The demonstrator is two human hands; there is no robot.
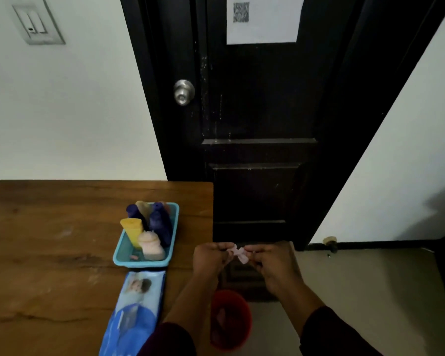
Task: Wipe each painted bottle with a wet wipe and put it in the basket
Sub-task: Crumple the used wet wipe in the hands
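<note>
Hands: your left hand [209, 258] and right hand [272, 263] pinch a crumpled pink wipe [238, 253] between them, just past the surface [49, 240] edge
Bottles: bottles [159, 224] crowd the basket [141, 263]; rear ones half hidden, count unclear
Pack: wipe pack [136, 309] cut off at the bottom
Bin: red bin [231, 319] partly behind your wrists, contents blurred

Head-worn wide-angle view looks forward and down over the tabletop [49, 227] edge toward the door [254, 111]; left hand [211, 258], right hand [272, 263] close.
</note>
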